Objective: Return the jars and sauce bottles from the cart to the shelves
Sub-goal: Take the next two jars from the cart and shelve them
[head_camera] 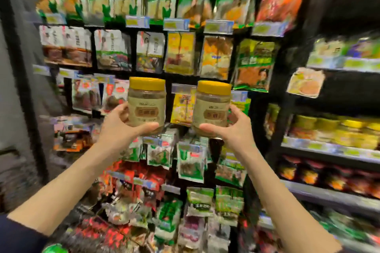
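Observation:
I hold two matching jars upright at chest height in front of a store rack. Each is clear plastic with a yellow lid, a beige label and pale brown contents. My left hand (120, 124) grips the left jar (146, 101) from its left side and below. My right hand (232, 129) grips the right jar (212, 107) from its right side and below. The jars are side by side, a small gap apart. A shelf (329, 148) at the right carries a row of yellow-lidded jars (337, 129). The cart is out of view.
Directly ahead is a black rack (174, 77) hung with many packaged foods and price tags (176, 24). To the right stand shelves with packets (306, 82) and jars. A dark upright post (24, 80) borders the rack on the left. The picture is blurred.

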`<state>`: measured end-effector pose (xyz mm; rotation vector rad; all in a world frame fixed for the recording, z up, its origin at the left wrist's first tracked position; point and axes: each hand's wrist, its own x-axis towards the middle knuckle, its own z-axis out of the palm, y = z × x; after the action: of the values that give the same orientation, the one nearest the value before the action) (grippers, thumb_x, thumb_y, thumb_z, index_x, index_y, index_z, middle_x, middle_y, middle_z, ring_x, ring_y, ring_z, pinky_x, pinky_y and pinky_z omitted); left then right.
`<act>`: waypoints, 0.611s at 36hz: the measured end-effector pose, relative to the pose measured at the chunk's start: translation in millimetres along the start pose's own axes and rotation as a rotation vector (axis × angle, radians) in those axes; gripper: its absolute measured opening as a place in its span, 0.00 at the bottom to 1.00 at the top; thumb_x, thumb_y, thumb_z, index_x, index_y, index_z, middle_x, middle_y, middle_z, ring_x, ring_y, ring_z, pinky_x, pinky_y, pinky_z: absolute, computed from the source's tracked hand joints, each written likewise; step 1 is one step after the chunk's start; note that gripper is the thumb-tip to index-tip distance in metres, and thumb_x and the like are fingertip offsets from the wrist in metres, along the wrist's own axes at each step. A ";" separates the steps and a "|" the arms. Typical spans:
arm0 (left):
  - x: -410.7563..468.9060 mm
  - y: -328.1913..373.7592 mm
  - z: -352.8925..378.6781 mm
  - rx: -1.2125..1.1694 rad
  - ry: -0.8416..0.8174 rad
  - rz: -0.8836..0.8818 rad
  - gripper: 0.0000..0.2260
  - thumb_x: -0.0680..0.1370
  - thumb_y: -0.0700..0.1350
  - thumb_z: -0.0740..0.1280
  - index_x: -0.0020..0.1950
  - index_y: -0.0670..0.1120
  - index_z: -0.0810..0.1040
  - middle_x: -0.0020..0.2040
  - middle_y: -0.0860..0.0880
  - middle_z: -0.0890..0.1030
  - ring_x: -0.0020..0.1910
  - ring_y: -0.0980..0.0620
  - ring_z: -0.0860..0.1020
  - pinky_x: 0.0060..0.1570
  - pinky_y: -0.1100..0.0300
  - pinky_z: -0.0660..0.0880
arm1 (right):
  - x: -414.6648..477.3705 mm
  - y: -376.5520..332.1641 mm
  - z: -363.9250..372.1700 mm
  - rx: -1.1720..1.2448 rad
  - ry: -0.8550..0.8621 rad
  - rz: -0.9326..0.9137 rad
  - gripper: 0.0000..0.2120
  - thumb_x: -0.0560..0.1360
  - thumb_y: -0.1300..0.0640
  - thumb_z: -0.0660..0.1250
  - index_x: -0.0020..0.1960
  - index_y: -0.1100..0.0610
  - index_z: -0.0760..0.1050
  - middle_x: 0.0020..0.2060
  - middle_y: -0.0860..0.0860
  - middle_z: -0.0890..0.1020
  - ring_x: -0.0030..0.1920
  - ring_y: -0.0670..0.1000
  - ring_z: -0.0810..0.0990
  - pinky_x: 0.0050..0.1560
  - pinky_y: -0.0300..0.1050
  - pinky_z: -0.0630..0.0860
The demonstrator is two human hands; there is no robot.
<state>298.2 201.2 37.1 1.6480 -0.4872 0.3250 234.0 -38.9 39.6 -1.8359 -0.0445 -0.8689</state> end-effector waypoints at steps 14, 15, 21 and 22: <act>-38.5 69.5 204.7 -0.256 -0.429 0.023 0.24 0.62 0.42 0.78 0.54 0.50 0.74 0.46 0.57 0.80 0.42 0.67 0.79 0.48 0.68 0.74 | -85.7 -24.2 -215.2 -0.251 0.388 0.058 0.27 0.58 0.58 0.81 0.55 0.52 0.76 0.47 0.42 0.82 0.43 0.31 0.78 0.39 0.24 0.72; -44.1 75.7 218.5 -0.263 -0.448 0.031 0.25 0.63 0.41 0.78 0.56 0.49 0.74 0.46 0.56 0.80 0.43 0.66 0.78 0.48 0.68 0.74 | -92.7 -25.8 -230.1 -0.272 0.414 0.067 0.28 0.58 0.57 0.81 0.56 0.52 0.76 0.47 0.43 0.82 0.44 0.31 0.79 0.39 0.24 0.73; -82.9 107.2 296.2 -0.332 -0.555 0.052 0.32 0.61 0.43 0.79 0.63 0.45 0.72 0.51 0.51 0.81 0.49 0.59 0.79 0.47 0.67 0.74 | -132.9 -37.0 -314.1 -0.339 0.547 0.122 0.31 0.57 0.54 0.81 0.58 0.51 0.75 0.49 0.47 0.83 0.49 0.43 0.82 0.46 0.37 0.79; -90.0 111.6 308.2 -0.335 -0.568 0.056 0.32 0.59 0.45 0.80 0.61 0.45 0.73 0.51 0.51 0.81 0.50 0.57 0.80 0.49 0.65 0.75 | -138.8 -39.4 -326.3 -0.348 0.562 0.122 0.30 0.58 0.55 0.81 0.57 0.52 0.75 0.47 0.47 0.83 0.46 0.41 0.82 0.43 0.33 0.78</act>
<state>144.2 -101.6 48.5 1.3844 -0.9596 -0.1909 -60.1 -240.7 49.6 -1.8167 0.5981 -1.3370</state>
